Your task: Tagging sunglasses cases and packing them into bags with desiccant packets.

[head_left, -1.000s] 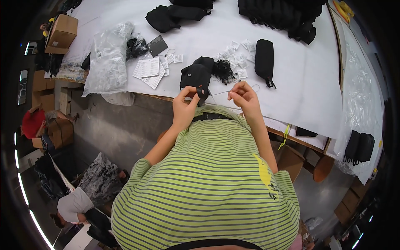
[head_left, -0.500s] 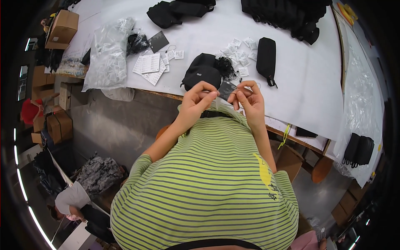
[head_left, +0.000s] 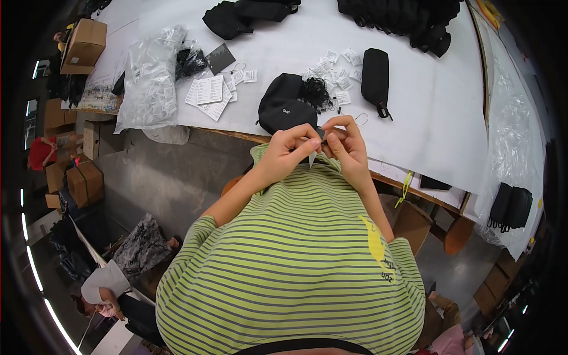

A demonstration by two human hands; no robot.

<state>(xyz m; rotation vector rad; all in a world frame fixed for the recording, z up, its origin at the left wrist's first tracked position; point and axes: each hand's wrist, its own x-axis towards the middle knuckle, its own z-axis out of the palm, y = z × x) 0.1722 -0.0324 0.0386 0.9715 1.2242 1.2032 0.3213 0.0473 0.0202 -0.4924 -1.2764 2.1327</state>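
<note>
My hands meet over the table's near edge, fingertips almost touching. My left hand (head_left: 290, 152) is closed in a pinch on a small white tag (head_left: 312, 158) that hangs below its fingertips. My right hand (head_left: 349, 151) pinches a black hang tag (head_left: 321, 134), which the fingers mostly cover. Just beyond them lies a black pouch (head_left: 284, 109) beside a tangle of black tag strings (head_left: 316, 94). Small white labels (head_left: 334, 76) are scattered behind the strings. To their right rests a long black zipped pouch (head_left: 375, 80).
A clear plastic bag of labels (head_left: 151, 86), white printed cards (head_left: 209, 92) and a black card (head_left: 220, 59) lie on the left. Black goods (head_left: 402, 23) are heaped at the far side. A cardboard box (head_left: 84, 44) stands far left. A person in grey (head_left: 106, 281) is lower left.
My hands have come closer together. The black hang tag, plainly seen between them before, is now mostly behind the fingers, and the white tag hangs more visibly.
</note>
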